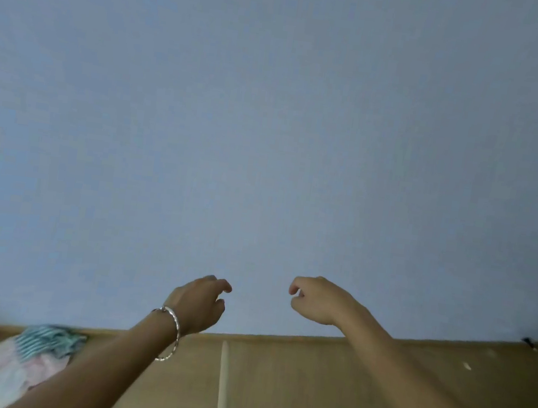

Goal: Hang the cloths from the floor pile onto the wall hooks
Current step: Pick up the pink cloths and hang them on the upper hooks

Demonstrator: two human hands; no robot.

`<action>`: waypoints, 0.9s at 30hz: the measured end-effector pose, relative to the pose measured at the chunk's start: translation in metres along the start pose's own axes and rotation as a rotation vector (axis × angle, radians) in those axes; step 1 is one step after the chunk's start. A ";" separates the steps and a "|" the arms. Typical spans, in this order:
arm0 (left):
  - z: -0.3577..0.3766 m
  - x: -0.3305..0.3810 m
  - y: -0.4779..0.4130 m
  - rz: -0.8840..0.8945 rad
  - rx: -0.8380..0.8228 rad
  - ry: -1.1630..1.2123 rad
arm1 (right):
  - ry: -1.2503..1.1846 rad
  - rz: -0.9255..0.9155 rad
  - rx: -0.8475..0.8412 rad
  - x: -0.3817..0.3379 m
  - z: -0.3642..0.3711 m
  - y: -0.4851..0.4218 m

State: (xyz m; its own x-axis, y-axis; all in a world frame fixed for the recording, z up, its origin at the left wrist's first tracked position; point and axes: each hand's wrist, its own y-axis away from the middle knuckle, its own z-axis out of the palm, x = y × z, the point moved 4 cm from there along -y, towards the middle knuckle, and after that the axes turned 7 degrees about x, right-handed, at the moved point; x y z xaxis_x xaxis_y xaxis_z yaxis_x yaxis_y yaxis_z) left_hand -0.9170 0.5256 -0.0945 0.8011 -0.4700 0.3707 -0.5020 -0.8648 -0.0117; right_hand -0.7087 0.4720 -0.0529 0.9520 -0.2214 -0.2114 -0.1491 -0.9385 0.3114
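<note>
Left hand (201,300) and right hand (317,299): empty, fingers loosely curled, held up near the blue wall (273,102); cloth pile (4,364), blurred, perhaps striped, on floor (305,394) at left; no hooks visible; advisable to reach left, lifting one cloth by an edge.

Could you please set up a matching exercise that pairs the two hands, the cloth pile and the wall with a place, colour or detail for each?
Things:
1. left hand
2. right hand
3. cloth pile
4. wall

Descriptions:
A. plain blue
B. bare wrist
C. silver bangle at the wrist
D. lower left corner, striped teal and pale pink

Pairs: 1-C, 2-B, 3-D, 4-A.
</note>
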 end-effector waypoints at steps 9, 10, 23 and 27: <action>-0.022 -0.135 0.038 -0.345 0.031 -0.054 | 0.106 -0.329 -0.187 -0.144 0.048 -0.101; -0.029 -0.144 0.036 -0.372 0.050 -0.059 | 0.099 -0.354 -0.176 -0.155 0.045 -0.111; -0.058 -0.262 0.179 -0.951 0.133 -0.050 | 0.304 -0.828 -0.358 -0.351 0.101 -0.144; -0.060 -0.304 0.251 -1.116 0.164 -0.025 | 0.377 -1.012 -0.409 -0.438 0.137 -0.110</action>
State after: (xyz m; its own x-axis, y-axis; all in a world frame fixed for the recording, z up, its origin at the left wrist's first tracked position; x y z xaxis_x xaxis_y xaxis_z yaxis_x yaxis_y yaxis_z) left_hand -1.3056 0.4621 -0.1545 0.7819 0.5789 0.2312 0.5468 -0.8151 0.1916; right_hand -1.1458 0.6356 -0.1210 0.6158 0.7412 -0.2672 0.7601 -0.4697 0.4490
